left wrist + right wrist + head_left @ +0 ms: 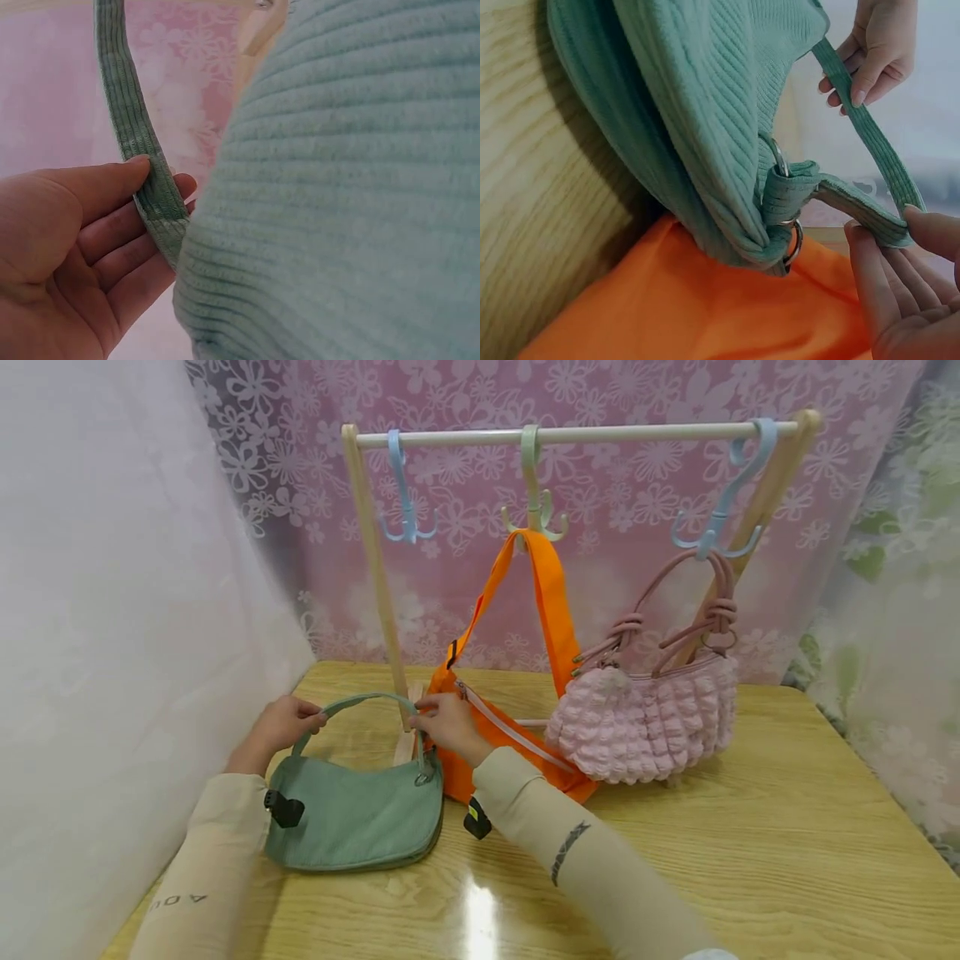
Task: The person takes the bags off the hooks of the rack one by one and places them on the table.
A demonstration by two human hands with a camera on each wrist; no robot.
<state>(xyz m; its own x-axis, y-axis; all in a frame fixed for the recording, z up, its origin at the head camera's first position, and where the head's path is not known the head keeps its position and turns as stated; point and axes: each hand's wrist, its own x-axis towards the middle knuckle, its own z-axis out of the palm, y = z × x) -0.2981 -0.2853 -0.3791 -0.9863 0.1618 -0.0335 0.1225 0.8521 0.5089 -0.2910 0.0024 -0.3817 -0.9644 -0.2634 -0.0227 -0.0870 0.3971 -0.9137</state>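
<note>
A green ribbed handbag (356, 814) stands on the table at the left, its strap (367, 697) raised in an arch. My left hand (288, 722) pinches the strap's left side between thumb and fingers, also plain in the left wrist view. On the strap's right side, my right hand (453, 727) pinches it near the top. Metal rings (780, 157) join strap and bag in the right wrist view. Just behind my right hand, an orange bag (510, 743) hangs by its strap from a green hook (531, 477), its lower part near the tabletop.
A wooden rack with a white rail (637, 433) stands at the back. One blue hook (405, 493) hangs bare at its left. From another blue hook (720, 518) at the right hangs a pink puffy bag (648, 722). A white curtain (150, 610) borders the table's left side.
</note>
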